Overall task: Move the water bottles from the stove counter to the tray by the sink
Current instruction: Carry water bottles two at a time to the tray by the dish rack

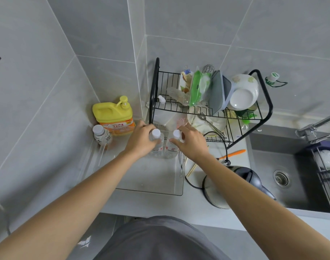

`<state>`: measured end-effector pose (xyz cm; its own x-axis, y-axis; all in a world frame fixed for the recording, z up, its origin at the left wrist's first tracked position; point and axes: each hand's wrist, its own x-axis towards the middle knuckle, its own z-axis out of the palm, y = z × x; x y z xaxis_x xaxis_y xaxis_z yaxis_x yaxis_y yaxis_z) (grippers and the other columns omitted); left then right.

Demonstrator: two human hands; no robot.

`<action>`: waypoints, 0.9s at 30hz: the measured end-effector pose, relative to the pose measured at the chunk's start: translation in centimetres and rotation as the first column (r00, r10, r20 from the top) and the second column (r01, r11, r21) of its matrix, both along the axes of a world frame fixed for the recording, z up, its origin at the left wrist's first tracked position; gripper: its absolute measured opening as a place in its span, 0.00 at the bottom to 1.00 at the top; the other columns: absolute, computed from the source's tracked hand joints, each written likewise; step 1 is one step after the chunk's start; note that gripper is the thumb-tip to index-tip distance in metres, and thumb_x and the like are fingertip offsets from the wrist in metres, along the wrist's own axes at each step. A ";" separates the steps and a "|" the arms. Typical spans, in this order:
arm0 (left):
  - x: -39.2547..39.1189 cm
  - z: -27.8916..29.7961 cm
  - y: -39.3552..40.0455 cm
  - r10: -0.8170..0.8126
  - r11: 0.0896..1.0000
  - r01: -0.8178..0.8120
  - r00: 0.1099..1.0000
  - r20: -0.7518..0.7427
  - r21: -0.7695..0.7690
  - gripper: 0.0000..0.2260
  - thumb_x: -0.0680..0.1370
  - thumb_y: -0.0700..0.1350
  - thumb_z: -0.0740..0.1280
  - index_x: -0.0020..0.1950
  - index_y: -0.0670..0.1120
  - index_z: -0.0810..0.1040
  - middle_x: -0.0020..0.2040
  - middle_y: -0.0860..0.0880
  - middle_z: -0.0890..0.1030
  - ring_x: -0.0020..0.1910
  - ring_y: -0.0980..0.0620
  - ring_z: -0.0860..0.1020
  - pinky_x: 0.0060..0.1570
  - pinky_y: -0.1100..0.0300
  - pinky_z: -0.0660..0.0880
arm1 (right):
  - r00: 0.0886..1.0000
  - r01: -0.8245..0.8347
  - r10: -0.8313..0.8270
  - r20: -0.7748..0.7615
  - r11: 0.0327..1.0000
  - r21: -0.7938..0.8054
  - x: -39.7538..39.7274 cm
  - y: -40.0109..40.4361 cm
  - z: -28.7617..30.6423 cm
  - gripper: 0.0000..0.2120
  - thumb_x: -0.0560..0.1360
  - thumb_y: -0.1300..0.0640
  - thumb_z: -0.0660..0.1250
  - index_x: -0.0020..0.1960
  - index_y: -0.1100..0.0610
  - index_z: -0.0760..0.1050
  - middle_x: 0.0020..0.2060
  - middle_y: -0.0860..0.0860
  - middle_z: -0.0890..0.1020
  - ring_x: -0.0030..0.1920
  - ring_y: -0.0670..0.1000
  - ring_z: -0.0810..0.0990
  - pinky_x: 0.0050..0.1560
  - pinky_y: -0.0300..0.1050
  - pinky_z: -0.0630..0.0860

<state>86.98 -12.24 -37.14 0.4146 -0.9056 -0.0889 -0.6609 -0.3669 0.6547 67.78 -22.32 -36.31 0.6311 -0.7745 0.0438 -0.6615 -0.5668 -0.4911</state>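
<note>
Gripping one clear water bottle each, both hands work at the far end of the transparent tray (pixel 177 192) on the pale counter (pixel 156 205) left of the sink (pixel 269 166). The left hand (pixel 141 138) wraps its fingers around the left bottle (pixel 156 142) just below its white cap. The right hand (pixel 191 140) wraps around the right bottle (pixel 172 145) in the same way, thumb across the front. The two bottles stand upright, side by side and nearly touching, inside the tray. A third bottle (pixel 102 136) with a white cap and a printed label stands at the tray's far left corner, well apart from the pair, just in front of a yellow detergent jug (pixel 113 115) with a pump top. Behind the tray, a black wire dish rack (pixel 209 107) holds white bowls (pixel 244 92), a grey board, green packets and a whisk. An electric kettle (pixel 233 186) sits on the counter between tray and sink, and an orange-handled utensil (pixel 233 153) lies near the rack's foot.
</note>
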 end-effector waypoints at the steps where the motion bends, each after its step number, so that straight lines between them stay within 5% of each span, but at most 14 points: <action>1: -0.1 0.5 0.0 -0.002 1.000 0.003 0.999 0.041 -0.019 0.16 0.72 0.52 0.81 0.53 0.48 0.80 0.49 0.50 0.75 0.46 0.47 0.78 0.44 0.53 0.74 | 0.999 -0.020 0.017 -0.041 0.997 -0.071 0.2 0.2 0.2 0.18 0.75 0.40 0.73 0.50 0.55 0.76 0.40 0.46 0.73 0.41 0.56 0.78 0.42 0.49 0.74; 5: -0.9 2.6 -0.1 -0.085 0.995 0.074 0.981 0.172 0.070 0.17 0.75 0.58 0.76 0.51 0.47 0.77 0.38 0.48 0.80 0.41 0.43 0.80 0.37 0.50 0.75 | 0.983 -0.024 -0.004 -0.181 0.988 -0.155 1.4 0.6 0.8 0.20 0.78 0.37 0.68 0.53 0.54 0.73 0.38 0.49 0.74 0.37 0.58 0.76 0.37 0.48 0.69; 12: -0.9 3.6 0.0 -0.133 0.986 0.105 0.962 0.239 0.129 0.15 0.79 0.54 0.74 0.56 0.46 0.77 0.45 0.42 0.85 0.47 0.39 0.83 0.43 0.45 0.80 | 0.936 -0.154 0.095 -0.338 0.976 -0.154 1.6 -0.7 2.3 0.17 0.81 0.43 0.67 0.63 0.53 0.74 0.48 0.55 0.83 0.46 0.61 0.83 0.39 0.48 0.72; 16: -0.7 4.1 0.3 -0.152 0.981 0.112 0.950 0.272 0.155 0.13 0.79 0.52 0.74 0.57 0.47 0.77 0.47 0.42 0.86 0.48 0.38 0.83 0.43 0.48 0.79 | 0.900 -0.299 0.227 -0.372 0.943 -0.148 1.4 -0.5 3.0 0.13 0.81 0.48 0.68 0.64 0.50 0.74 0.53 0.51 0.82 0.51 0.59 0.82 0.47 0.51 0.79; 20: -0.9 4.6 0.6 -0.178 0.974 0.126 0.940 0.293 0.188 0.10 0.79 0.49 0.74 0.55 0.47 0.78 0.47 0.43 0.85 0.49 0.38 0.83 0.41 0.51 0.76 | 0.869 -0.388 0.313 -0.384 0.911 -0.137 1.2 -0.6 3.3 0.16 0.80 0.56 0.70 0.66 0.51 0.75 0.57 0.51 0.78 0.58 0.56 0.76 0.44 0.51 0.77; 24: -1.4 5.1 0.6 -0.233 0.959 0.163 0.917 0.322 0.231 0.14 0.80 0.44 0.72 0.65 0.54 0.80 0.52 0.44 0.85 0.52 0.40 0.83 0.39 0.54 0.72 | 0.865 -0.394 0.335 -0.375 0.914 -0.092 1.4 -0.6 3.5 0.17 0.78 0.65 0.70 0.64 0.52 0.75 0.56 0.52 0.72 0.49 0.55 0.75 0.38 0.49 0.71; 27: -1.6 5.0 0.6 -0.282 0.952 0.213 0.891 0.356 0.220 0.22 0.81 0.40 0.71 0.73 0.55 0.76 0.63 0.46 0.83 0.58 0.41 0.82 0.39 0.57 0.67 | 0.885 -0.341 0.300 -0.357 0.938 -0.057 1.5 -0.5 3.5 0.16 0.79 0.58 0.72 0.65 0.54 0.74 0.58 0.53 0.72 0.48 0.58 0.78 0.41 0.50 0.71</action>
